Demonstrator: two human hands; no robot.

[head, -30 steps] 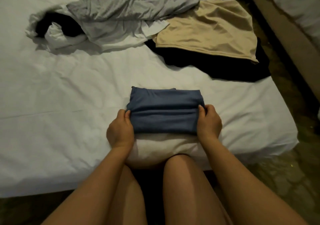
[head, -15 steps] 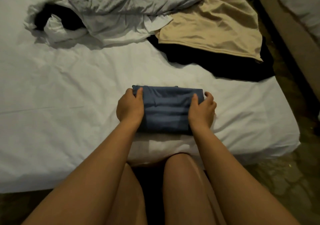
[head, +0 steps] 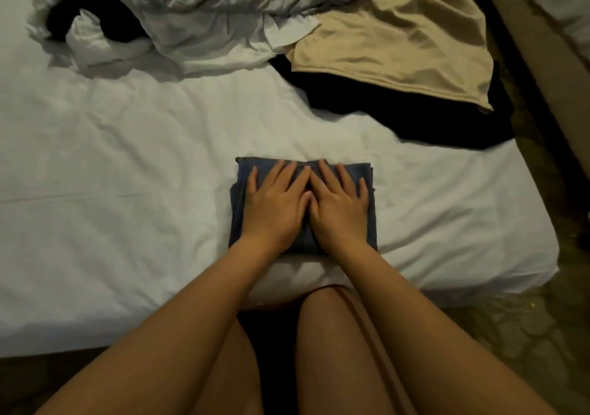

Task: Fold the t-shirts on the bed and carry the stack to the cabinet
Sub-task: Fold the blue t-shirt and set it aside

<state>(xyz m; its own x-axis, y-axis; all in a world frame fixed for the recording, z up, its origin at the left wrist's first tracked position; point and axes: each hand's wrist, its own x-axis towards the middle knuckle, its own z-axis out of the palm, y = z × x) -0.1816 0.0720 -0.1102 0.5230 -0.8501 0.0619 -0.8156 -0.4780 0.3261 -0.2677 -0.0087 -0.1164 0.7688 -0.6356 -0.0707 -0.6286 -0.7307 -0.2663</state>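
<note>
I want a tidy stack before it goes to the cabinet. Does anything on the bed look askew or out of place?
The folded blue t-shirt lies fairly square under the flat left hand and right hand. Behind it the beige t-shirt, a black garment and a grey-white heap lie crumpled and overlapping.

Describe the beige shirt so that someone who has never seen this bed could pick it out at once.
Start at the white bed and go to its far right corner. The beige shirt lies spread there over a black garment, right of the grey pile. It is the only tan cloth, unfolded, unlike the folded blue shirt.
</note>
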